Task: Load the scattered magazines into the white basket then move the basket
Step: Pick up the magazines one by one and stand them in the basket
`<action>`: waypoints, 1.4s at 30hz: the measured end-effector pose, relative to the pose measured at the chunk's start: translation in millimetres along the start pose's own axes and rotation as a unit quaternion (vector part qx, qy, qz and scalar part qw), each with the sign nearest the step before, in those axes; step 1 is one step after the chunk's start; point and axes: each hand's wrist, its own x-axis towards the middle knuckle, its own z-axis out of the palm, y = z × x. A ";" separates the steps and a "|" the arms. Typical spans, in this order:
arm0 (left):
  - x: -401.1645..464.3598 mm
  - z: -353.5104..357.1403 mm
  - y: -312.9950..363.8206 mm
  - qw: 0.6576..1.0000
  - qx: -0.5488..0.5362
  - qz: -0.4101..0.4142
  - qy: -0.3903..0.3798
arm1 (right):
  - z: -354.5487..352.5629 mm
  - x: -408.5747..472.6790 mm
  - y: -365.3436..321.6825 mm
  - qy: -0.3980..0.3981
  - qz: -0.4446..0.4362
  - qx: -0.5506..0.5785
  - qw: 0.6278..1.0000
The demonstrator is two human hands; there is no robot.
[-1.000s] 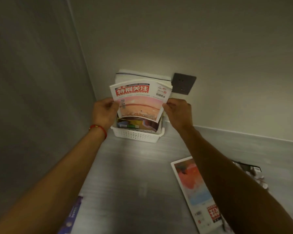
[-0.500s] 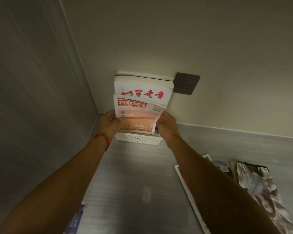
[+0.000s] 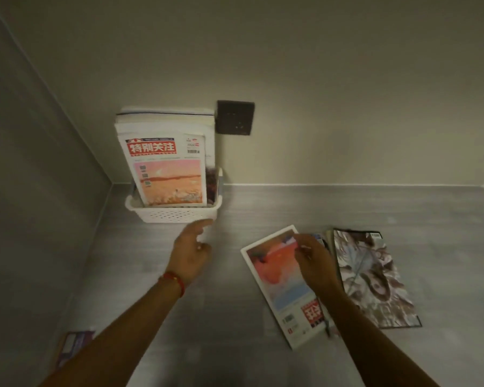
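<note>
White basket point(image 3: 176, 212) tucked into the corner at 11 o'clock, magazines point(image 3: 166, 163) stood upright inside, bare counter point(image 3: 221, 317) left below, left hand point(image 3: 189, 254) held loose and empty, right hand point(image 3: 315, 263) hovered, fingers bent, over a pink-covered magazine point(image 3: 277, 277) at 4 o'clock.

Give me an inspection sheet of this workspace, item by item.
Surface: grey counter, set in a wall corner.
Job's things: white basket in the corner, magazines standing in it, red-titled magazine at the front; pink-cover magazine and portrait magazine lie flat on the counter.
Clutter: purple item at the left edge, partly hidden.
Hands: left hand open, near the basket; right hand over the pink-cover magazine, grip unclear.
Cables: nothing seen.
Surroundings: beige wall, dark wall socket.
</note>
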 end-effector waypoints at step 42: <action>-56.5 158.8 178.1 0.974 0.015 0.204 -0.101 | -225.1 -3.2 -31.1 0.041 -0.306 -0.062 0.949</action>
